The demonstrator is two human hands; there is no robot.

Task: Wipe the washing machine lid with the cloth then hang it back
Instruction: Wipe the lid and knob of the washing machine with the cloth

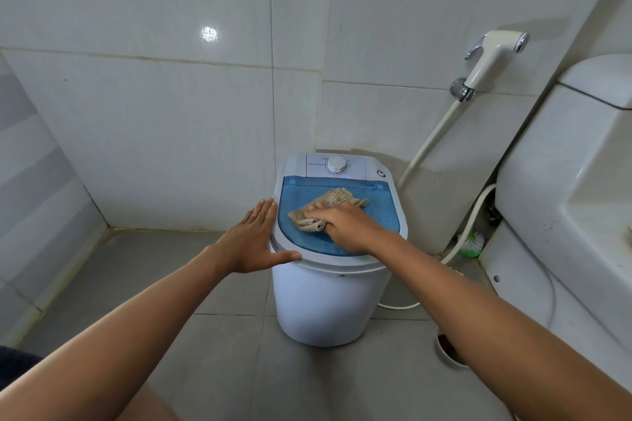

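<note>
The washing machine lid (376, 212), a translucent blue panel speckled with droplets, lies closed on top of a small white top-loading washing machine (328, 304) that stands on the grey tiled floor (212, 369) close to the tiled wall (171, 113). We see a beige knitted cloth (328, 207) bunched on the left half of the lid. The right hand (345, 225) presses down on the cloth, fingers spread flat over it and the thumb side tucked against its near edge, so its grip is a flat press rather than a closed fist. The left hand (254, 239) is open and holds nothing: its palm and fingers rest against the left rim of the machine and the thumb lies along the front rim. Behind the lid we see a white control panel with a round dial (337, 165). To the right, a white bidet sprayer (492, 56) hangs on the wall with its hose running down behind the machine. A white toilet cistern (574, 161) fills the right edge, and a green-bristled brush (473, 243) sits on the floor beside it.
</note>
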